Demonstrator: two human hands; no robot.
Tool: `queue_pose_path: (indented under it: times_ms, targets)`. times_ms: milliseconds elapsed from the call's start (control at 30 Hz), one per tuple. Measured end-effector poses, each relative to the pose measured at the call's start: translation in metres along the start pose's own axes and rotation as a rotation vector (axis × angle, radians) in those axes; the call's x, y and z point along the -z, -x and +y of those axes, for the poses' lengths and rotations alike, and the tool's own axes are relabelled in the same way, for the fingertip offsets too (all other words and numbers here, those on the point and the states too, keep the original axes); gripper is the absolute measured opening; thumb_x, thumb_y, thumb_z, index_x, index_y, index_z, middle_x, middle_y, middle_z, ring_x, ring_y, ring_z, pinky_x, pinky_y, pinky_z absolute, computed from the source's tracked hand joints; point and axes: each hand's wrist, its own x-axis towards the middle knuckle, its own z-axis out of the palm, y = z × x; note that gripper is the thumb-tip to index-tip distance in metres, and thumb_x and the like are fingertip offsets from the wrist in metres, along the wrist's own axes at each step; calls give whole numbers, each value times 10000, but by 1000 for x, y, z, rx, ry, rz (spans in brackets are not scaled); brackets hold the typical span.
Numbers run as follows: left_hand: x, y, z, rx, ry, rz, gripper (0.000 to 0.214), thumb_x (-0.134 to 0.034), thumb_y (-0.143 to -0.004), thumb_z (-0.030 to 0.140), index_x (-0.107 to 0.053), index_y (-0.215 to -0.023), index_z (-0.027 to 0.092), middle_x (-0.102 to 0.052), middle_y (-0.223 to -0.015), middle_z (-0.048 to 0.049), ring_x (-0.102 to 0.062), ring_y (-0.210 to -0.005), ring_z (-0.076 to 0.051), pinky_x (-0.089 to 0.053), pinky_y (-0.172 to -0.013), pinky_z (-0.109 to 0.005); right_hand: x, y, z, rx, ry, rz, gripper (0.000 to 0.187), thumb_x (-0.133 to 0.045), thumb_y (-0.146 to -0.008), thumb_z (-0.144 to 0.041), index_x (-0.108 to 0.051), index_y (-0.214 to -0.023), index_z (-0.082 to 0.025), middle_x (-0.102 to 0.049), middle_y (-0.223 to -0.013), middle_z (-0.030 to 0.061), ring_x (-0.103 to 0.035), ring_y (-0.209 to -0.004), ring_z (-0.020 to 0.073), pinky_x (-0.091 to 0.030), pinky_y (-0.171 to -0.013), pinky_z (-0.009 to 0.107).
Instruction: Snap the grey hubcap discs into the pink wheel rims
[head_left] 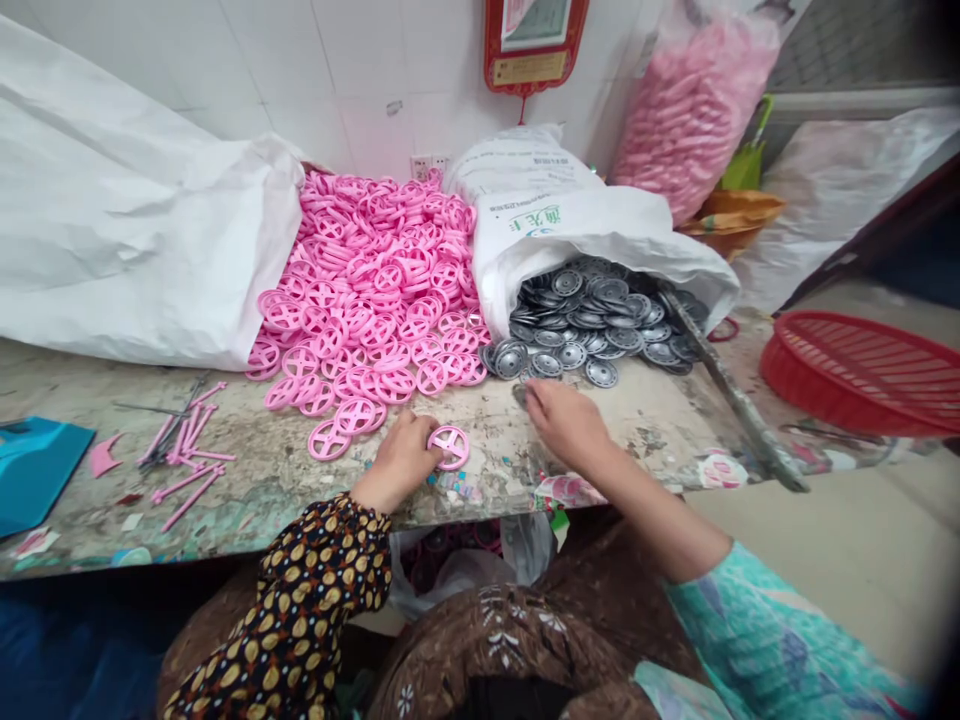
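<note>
My left hand (397, 462) rests on the scarred worktable (285, 480), its fingers gripping a pink plastic ring with a cross-shaped centre (450, 447). Similar pink rings (367, 300) lie in a large heap spilling from a white woven sack (135, 220). My right hand (566, 420) reaches towards a pile of grey ribbed discs (600, 330), pinching one grey disc (519, 395) at its fingertips. That disc is partly hidden by my fingers. The pile pours from a second white sack (570, 210).
A red plastic basket (862, 375) sits at the right, beyond a long metal bar (735, 400) leaning across the table. Pink plastic sprues (184, 445) and a blue folder (34, 470) lie at the left. A bag of pink parts (694, 105) stands behind.
</note>
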Motion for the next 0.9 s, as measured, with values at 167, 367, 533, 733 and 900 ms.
queue_pose_path:
  times_ms: [167,367,533,733,900]
  targets:
    - [-11,4,8,179,603,-54,333,-651,-613,169,-517,-917,190,-543,-606,53,-513,-530,-122,-401,-547,-242,-32,7,-37,-3,-656,55,215,-507,-839,-249,-627,-1007,-188,-661,-883,29,-593,-802,164,-450,-741,289]
    - [-8,23,11,278,1361,-172,386,-740,-586,171,-576,-934,147,-662,-790,-26,-605,-629,-119,-465,-585,-232,-46,22,-59,137,-641,141,170,-481,-881,-224,-622,-971,-190,-612,-894,58,-563,-883,176,-436,-806,299]
    - [-9,31,17,237,1363,-62,299,-750,-649,270,-599,-880,154,-634,-715,10,-559,-557,-88,-415,-494,-193,-36,26,-59,167,-600,150,206,-509,-874,-252,-596,-1048,-184,-551,-953,77,-541,-870,181,-444,-786,309]
    - [-5,37,29,155,1345,-40,262,-747,-648,288,-606,-828,161,-644,-721,11,-581,-597,-106,-475,-541,-220,-17,21,-55,150,-897,-181,220,-569,-833,-301,-604,-1012,-179,-626,-871,22,-573,-808,152,-447,-740,274]
    - [-3,44,37,217,1278,-5,300,-768,-583,304,-556,-735,156,-614,-593,28,-547,-472,-100,-418,-417,-192,-26,33,-62,-12,-949,-112,103,-564,-786,-233,-594,-871,-183,-604,-744,-19,-547,-692,128,-424,-653,241]
